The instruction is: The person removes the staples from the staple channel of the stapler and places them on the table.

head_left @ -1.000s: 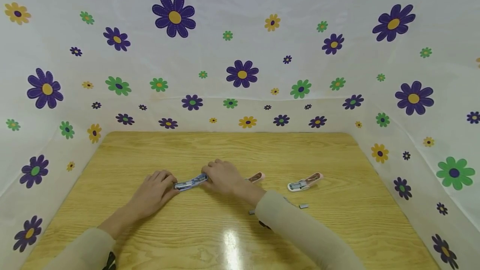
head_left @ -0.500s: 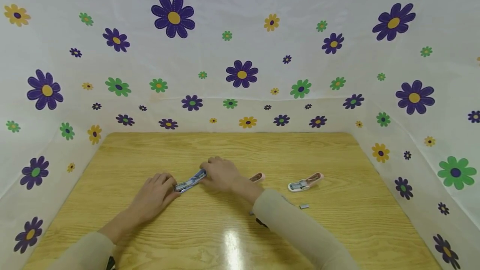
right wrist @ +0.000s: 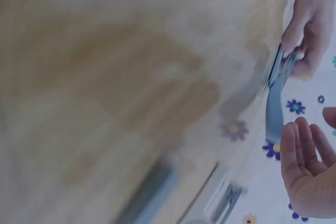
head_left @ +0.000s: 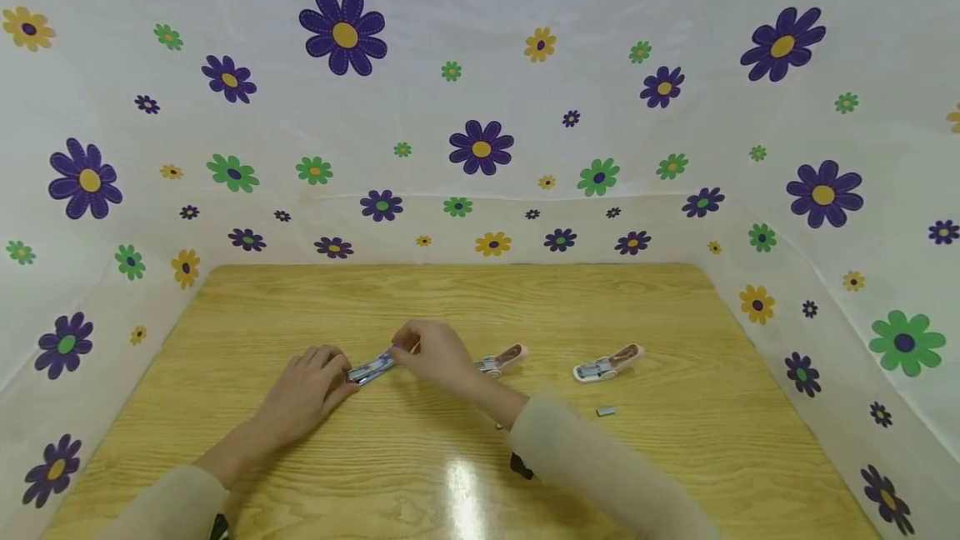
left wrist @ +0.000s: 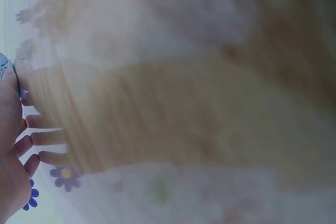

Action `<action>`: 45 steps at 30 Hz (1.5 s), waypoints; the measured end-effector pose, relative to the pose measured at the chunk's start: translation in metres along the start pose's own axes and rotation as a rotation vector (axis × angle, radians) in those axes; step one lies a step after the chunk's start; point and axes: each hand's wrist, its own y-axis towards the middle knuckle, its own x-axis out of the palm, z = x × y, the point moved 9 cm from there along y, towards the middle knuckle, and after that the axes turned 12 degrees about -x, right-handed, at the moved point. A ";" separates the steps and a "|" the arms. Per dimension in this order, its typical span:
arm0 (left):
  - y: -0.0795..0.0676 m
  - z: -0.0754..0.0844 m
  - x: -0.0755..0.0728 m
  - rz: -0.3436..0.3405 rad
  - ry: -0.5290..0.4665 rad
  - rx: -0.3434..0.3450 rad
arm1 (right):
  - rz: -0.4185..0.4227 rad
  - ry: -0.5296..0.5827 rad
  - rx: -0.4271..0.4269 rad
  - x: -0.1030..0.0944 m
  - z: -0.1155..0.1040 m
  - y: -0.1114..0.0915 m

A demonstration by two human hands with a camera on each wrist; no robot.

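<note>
In the head view, my left hand (head_left: 307, 390) grips the near-left end of a blue stapler (head_left: 372, 367) that lies opened out just above or on the table. The right wrist view shows the same blue stapler (right wrist: 274, 109) from the side, the left thumb and fingers pinching one end. At its other end is my right hand (head_left: 435, 357). Its fingers (right wrist: 302, 150) look straight or loosely bent, thumb apart, with the fingertips close to the stapler's tip; whether they touch it I cannot tell. Only a corner of the stapler shows in the left wrist view.
Two opened pink-and-white staplers lie to the right, one (head_left: 512, 355) partly behind the right forearm, the other (head_left: 607, 365) farther right. A small grey strip, like staples (head_left: 606, 411), lies nearer. The wooden table (head_left: 315, 298) is enclosed by flowered white cloth (head_left: 420, 115).
My right hand first lifts slightly with the stapler's end, then shifts left and turns, its fingers loosening at the tip. My left hand keeps its grip in nearly the same place.
</note>
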 end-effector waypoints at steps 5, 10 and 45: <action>0.000 -0.001 0.001 -0.017 -0.001 -0.015 | 0.066 0.371 0.166 0.019 0.010 -0.009; 0.000 -0.001 0.002 -0.018 0.001 -0.020 | 0.123 0.590 0.329 0.043 0.016 -0.015; 0.000 0.000 0.002 -0.021 -0.012 -0.013 | 0.249 0.550 0.517 0.068 0.015 -0.009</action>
